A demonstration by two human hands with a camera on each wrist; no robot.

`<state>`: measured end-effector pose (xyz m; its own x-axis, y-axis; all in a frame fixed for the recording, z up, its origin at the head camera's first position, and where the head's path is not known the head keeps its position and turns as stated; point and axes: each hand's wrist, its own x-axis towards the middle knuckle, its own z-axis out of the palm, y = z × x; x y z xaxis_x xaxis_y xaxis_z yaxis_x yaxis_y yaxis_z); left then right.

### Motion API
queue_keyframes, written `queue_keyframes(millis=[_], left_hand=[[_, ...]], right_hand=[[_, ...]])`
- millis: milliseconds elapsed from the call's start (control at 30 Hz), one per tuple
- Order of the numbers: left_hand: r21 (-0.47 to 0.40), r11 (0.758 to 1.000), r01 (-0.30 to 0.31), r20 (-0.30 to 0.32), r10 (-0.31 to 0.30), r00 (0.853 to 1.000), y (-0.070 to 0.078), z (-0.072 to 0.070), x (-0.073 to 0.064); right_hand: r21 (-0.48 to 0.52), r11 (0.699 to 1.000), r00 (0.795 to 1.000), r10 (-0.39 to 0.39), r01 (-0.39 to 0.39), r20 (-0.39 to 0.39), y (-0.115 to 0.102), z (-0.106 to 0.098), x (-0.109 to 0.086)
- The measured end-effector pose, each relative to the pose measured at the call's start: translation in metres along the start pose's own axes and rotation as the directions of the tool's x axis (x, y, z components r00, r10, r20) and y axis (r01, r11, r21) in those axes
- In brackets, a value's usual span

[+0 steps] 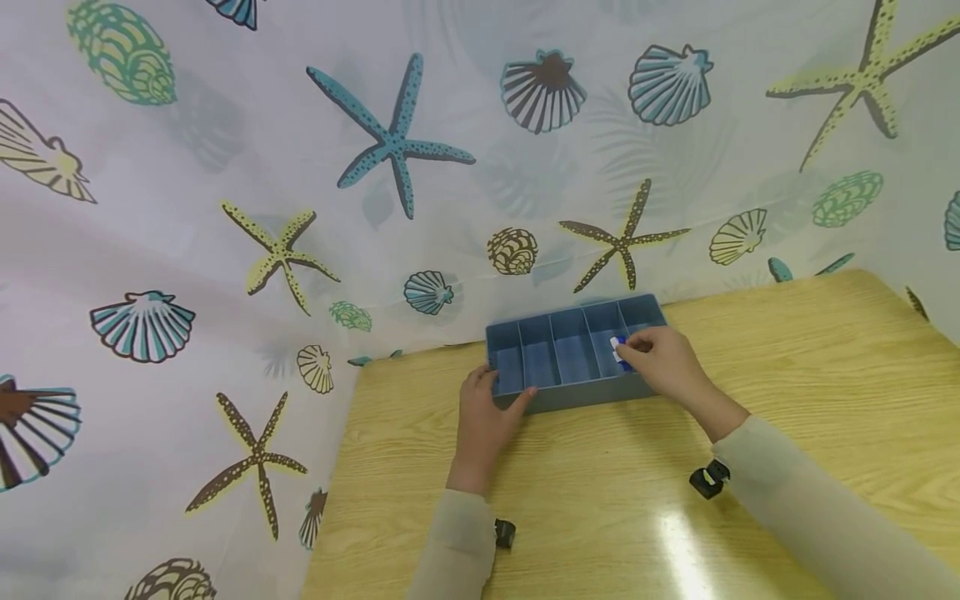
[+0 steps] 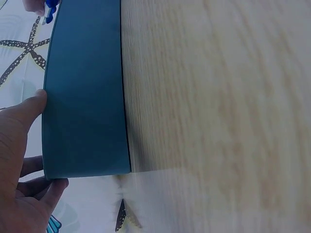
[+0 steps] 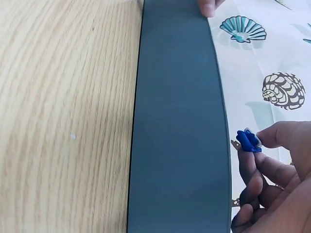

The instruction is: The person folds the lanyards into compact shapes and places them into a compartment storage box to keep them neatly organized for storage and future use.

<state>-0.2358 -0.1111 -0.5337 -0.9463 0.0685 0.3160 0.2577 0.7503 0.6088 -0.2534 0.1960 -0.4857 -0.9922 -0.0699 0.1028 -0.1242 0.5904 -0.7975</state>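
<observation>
A blue-grey divided box (image 1: 570, 396) with several compartments stands on the table. My left hand (image 1: 483, 421) holds its left end, the thumb on the front rim and the fingers at the end wall. In the left wrist view that hand (image 2: 24, 160) spans the box's corner (image 2: 87, 97). Over the right part of the box, my right hand (image 1: 667, 362) pinches a small blue and white object (image 1: 618, 352) between thumb and fingers. In the right wrist view the object (image 3: 249, 141) sits at the fingertips above the rim; its kind is unclear.
The wood-grain table (image 1: 585, 500) extends in front of the box and to both sides. Behind it hangs a white curtain (image 1: 465, 200) with shells and starfish. A tiny white speck (image 3: 73, 136) lies on the table. Black straps (image 1: 708, 479) are on the wrists.
</observation>
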Motion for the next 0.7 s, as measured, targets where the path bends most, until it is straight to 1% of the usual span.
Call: queue_keyframes(millis=[133, 233, 400, 533, 700], left_hand=[[0.000, 1.000, -0.006, -0.004, 0.006, 1.000, -0.001, 0.000, 0.000], [0.003, 1.000, -0.009, -0.012, 0.009, 1.000, -0.001, -0.001, 0.001], [-0.002, 1.000, -0.001, -0.007, 0.001, 1.000, 0.001, -0.002, 0.001], [-0.010, 1.000, 0.003, 0.001, -0.003, 1.000, 0.002, -0.001, 0.000], [-0.019, 1.000, 0.011, 0.001, -0.011, 1.000, 0.002, -0.002, -0.001]], right_hand=[[-0.091, 0.996, 0.999, -0.027, 0.024, -0.027, -0.004, 0.004, 0.006], [-0.168, 0.985, 0.998, -0.054, 0.046, -0.043, -0.007, 0.007, 0.011], [-0.225, 0.973, 0.996, -0.066, 0.052, -0.056, -0.008, 0.013, 0.017], [-0.273, 0.961, 0.997, -0.059, 0.045, -0.045, -0.005, 0.016, 0.020], [-0.370, 0.928, 0.999, -0.046, 0.041, -0.005, -0.004, 0.018, 0.022]])
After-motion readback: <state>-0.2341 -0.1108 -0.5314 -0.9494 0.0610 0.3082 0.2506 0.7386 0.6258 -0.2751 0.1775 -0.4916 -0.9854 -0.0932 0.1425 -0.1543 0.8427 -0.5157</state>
